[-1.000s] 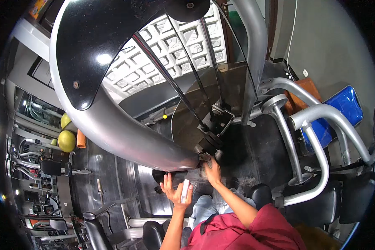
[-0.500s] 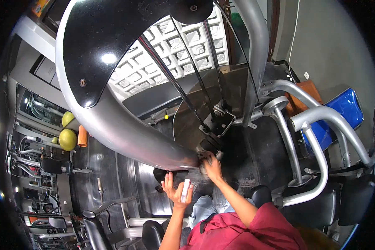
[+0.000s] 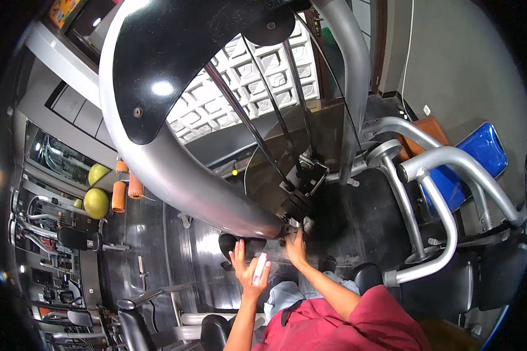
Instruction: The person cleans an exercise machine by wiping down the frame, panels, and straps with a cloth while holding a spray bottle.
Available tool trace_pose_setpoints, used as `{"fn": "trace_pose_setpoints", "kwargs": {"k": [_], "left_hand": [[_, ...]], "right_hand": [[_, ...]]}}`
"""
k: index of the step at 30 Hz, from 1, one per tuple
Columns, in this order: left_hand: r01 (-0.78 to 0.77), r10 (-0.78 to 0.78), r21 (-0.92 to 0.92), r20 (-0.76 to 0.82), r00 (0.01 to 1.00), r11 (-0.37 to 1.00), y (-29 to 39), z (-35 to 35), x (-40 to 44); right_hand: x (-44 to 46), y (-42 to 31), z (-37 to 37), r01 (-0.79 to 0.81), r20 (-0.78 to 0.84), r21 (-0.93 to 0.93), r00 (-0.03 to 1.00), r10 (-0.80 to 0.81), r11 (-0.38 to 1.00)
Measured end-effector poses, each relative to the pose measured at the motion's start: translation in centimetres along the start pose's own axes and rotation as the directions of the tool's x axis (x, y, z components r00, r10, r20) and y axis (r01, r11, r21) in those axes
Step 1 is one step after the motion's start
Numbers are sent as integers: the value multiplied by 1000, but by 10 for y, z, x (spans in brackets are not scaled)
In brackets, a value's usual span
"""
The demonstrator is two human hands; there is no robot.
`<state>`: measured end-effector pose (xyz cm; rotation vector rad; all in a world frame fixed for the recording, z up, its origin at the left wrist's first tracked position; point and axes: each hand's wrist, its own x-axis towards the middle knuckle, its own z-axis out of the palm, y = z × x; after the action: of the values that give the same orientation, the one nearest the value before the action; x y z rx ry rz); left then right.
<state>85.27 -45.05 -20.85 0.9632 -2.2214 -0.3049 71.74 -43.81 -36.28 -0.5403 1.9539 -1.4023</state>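
Note:
My left hand (image 3: 250, 270) is raised below the curved silver frame tube (image 3: 216, 199), with some fingers stretched upward. A small white object with a pinkish edge (image 3: 260, 269) is held between its thumb and fingers; its kind is unclear. Lower on the machine, my right hand (image 3: 296, 250) reaches to the bottom end of that tube. Its fingers are bent there, partly hidden, close to a dark patch and a metal part; what they grip I cannot make out. Just beyond that hand stands the weight stack (image 3: 301, 181) with its guide rods (image 3: 246, 120).
A black cover plate (image 3: 158, 64) hangs overhead at upper left. Silver bent bars (image 3: 445, 228) and a blue pad (image 3: 483, 152) are on the right. Black padded seats (image 3: 136, 324) lie at lower left. Yellow-green balls (image 3: 96, 203) and orange rollers (image 3: 118, 196) stand farther left.
The view has shifted, so the machine's tube sits slightly farther right. My right hand has moved a little lower at the tube's end. My left hand still holds the white object.

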Motion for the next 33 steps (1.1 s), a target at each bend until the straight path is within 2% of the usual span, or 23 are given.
{"fn": "trace_pose_setpoints", "kwargs": {"k": [3,5,9,11,13,14,15,16,17,18,19,20,21,23,25,29,30,33], "left_hand": [[12,-10,-56,34,999,998,0,-5,1],[8,-4,-79,46,999,997,1,-7,3],[8,3,-144,78,997,989,3,-12,5],[3,13,-164,95,995,986,1,-14,7],[-3,33,-209,140,990,978,-1,-18,8],[-10,41,-214,140,989,977,-3,-19,10],[-3,45,-247,163,986,969,-4,-21,11],[7,47,-280,189,981,960,-6,-24,10],[5,52,-284,192,980,959,-8,-26,9],[10,61,-318,215,975,948,-11,-27,9],[14,74,-352,235,969,936,-13,-27,11],[8,83,-360,235,968,933,-14,-28,12],[19,82,-377,251,965,926,-15,-29,12],[26,88,-399,265,960,917,-16,-31,15],[107,47,-456,313,949,883,-16,-33,15],[97,68,-476,318,946,874,-19,-33,14],[99,66,-482,312,948,870,-21,-31,12],[108,58,-486,314,948,867,-21,-28,14]], "right_hand": [[-20,-50,-12,20,-22,76,1000,-18,997],[-28,-67,-17,180,-53,148,983,-174,972],[-27,-32,-10,289,-49,127,957,-285,949],[-26,-11,-6,260,-51,66,965,-257,963],[-24,13,2,-8,19,-58,1000,9,998],[-21,21,8,-97,15,-106,995,99,990],[-17,31,20,-97,8,-103,995,98,990],[-13,42,37,-132,-55,151,988,142,980],[-13,47,48,-141,-107,396,974,198,907],[-9,40,49,-136,-32,495,984,175,858],[-6,31,46,-129,-43,497,984,173,858],[-4,23,42,-364,173,598,929,328,714],[-6,15,39,-581,400,627,812,425,519],[-18,-11,27,-549,381,671,832,403,499],[-28,-36,12,-591,432,675,802,413,442],[-14,10,28,-609,492,699,790,365,375],[-6,32,40,-592,457,706,800,388,389],[0,36,43,-582,384,708,792,474,400]]}}
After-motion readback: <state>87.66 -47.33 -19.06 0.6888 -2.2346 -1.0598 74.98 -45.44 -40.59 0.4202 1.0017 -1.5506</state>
